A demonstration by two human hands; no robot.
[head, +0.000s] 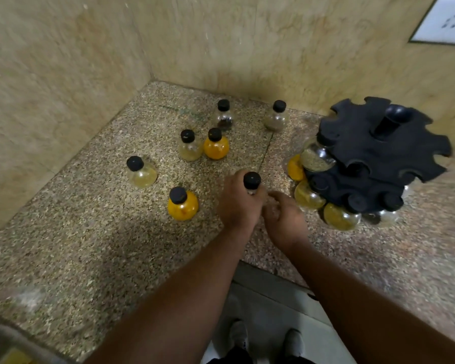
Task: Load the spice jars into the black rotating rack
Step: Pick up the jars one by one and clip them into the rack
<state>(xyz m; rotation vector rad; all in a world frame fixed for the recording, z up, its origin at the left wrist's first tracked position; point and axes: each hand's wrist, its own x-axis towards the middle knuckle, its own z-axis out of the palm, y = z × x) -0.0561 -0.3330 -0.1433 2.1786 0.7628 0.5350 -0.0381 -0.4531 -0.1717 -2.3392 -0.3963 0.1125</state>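
The black rotating rack [378,151] stands at the right of the counter, with several round spice jars hanging from its lower tier and one jar [316,156] in its upper tier. My left hand [238,203] is shut on a spice jar; only its black cap [252,179] and a bit of neck show. My right hand [284,219] sits just right of it, fingers curled, touching or nearly touching the jar's far side; I cannot tell which. Several loose jars stand on the counter, among them two orange ones [183,205] [216,145].
The speckled stone counter [90,245] fills a corner between two beige tiled walls. Pale jars stand at the left [142,172] and the back [277,117]. A white wall socket [447,21] is at the upper right. The counter's front edge runs just below my forearms.
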